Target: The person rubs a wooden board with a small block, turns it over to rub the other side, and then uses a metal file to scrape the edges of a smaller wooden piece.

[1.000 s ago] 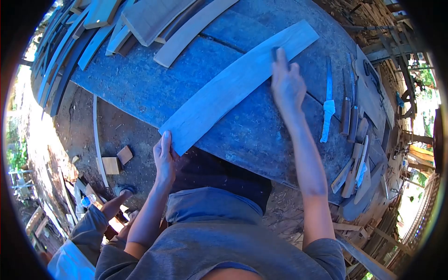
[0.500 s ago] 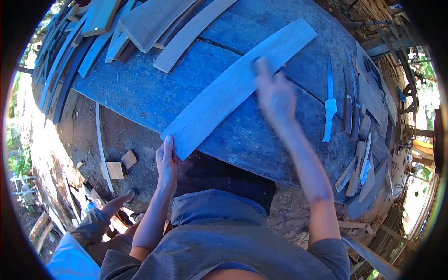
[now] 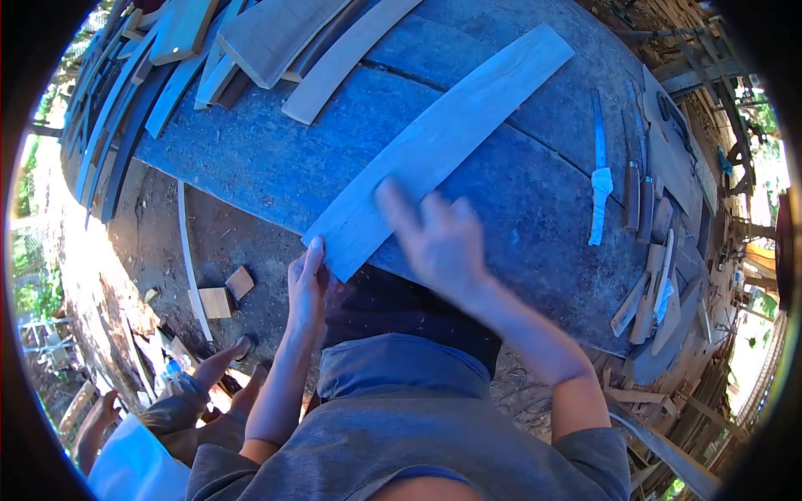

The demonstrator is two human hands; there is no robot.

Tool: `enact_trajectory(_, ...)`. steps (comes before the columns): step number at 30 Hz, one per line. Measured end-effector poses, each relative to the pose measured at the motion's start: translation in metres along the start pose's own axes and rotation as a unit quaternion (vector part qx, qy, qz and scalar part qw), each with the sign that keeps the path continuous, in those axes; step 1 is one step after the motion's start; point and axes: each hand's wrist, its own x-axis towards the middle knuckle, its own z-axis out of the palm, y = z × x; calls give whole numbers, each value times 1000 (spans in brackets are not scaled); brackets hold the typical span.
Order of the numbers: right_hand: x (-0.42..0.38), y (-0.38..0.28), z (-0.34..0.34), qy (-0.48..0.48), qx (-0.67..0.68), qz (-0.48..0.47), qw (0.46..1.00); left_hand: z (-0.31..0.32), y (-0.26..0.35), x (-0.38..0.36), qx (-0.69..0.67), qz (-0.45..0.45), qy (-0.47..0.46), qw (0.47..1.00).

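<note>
A long, slightly curved wooden board [image 3: 443, 125] lies diagonally across the blue-stained worktable [image 3: 518, 217], its near end reaching past the front edge. My left hand [image 3: 308, 284] grips that near end at its left corner, thumb on top and fingers underneath. Over the board's lower part is my right hand [image 3: 439, 242], blurred by motion. Its index finger stretches onto the board's face and the other fingers stand apart from it, with nothing visible in them.
Stacked boards [image 3: 284, 42] fill the table's back left. On the right lie a cloth-wrapped blade [image 3: 601, 184], dark-handled tools [image 3: 632, 196] and wood strips [image 3: 647, 296]. Wood blocks [image 3: 215, 302] rest on the ground at left. Another person's leg [image 3: 219, 366] shows at lower left.
My right hand has swept down and left along the board, from its upper middle toward the near end. My left hand keeps its hold there. The view has shifted slightly.
</note>
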Motion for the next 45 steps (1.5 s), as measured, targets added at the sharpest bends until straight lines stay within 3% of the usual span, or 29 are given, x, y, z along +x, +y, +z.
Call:
enact_trajectory(2, -9, -18, -8, -16, 56, -12, 998, 4, 0, -4, -8, -8, -4, 1000)
enact_trajectory(4, -5, 10, -12, -17, 3, -59, 998, 0, 0, -8, -15, -8, -18, 1000)
enact_trajectory(7, 15, 89, -6, 26, -111, 73, 991, 2, 0, -7, -36, -18, -20, 999)
enact_trajectory(9, 15, 98, -5, 37, -160, 114, 980, 6, -1, -7, -64, -29, -13, 997)
enact_trajectory(13, -16, -11, -9, -37, -13, -6, 999, -4, -6, -2, -68, -46, -63, 995)
enact_trajectory(16, -17, -24, -13, -39, 60, -42, 997, 4, 1, -7, -82, -51, -55, 994)
enact_trajectory(18, -8, -7, -27, -59, 86, -45, 994, 3, 4, -11, -104, -48, -38, 993)
enact_trajectory(20, 4, 18, -31, -10, 207, 95, 974, 3, 4, -11, -124, -41, -34, 991)
enact_trajectory(23, 21, 67, -23, 22, 169, 138, 976, -5, -11, -6, -115, -15, -68, 991)
enact_trajectory(26, 27, 101, -13, 92, 85, 117, 985, -11, -9, -3, -110, -19, -79, 991)
enact_trajectory(28, 30, 108, -11, 122, -53, 66, 989, -17, -6, 0, -68, -14, -89, 994)
enact_trajectory(36, 30, 100, 1, 117, -20, 94, 989, -18, 18, 0, -5, -33, -85, 996)
enact_trajectory(38, 32, 93, 8, 142, -91, 126, 978, -19, 19, 1, 16, -31, -99, 994)
enact_trajectory(40, 26, 65, 1, 94, -62, 112, 987, -24, 11, 2, 23, -24, -107, 994)
enact_trajectory(42, 8, 23, -2, 51, 14, 38, 998, -25, 10, 4, 25, -8, -122, 992)
enact_trajectory(45, -7, -16, -1, 48, 54, 1, 997, -24, 10, 4, 33, -24, -113, 993)
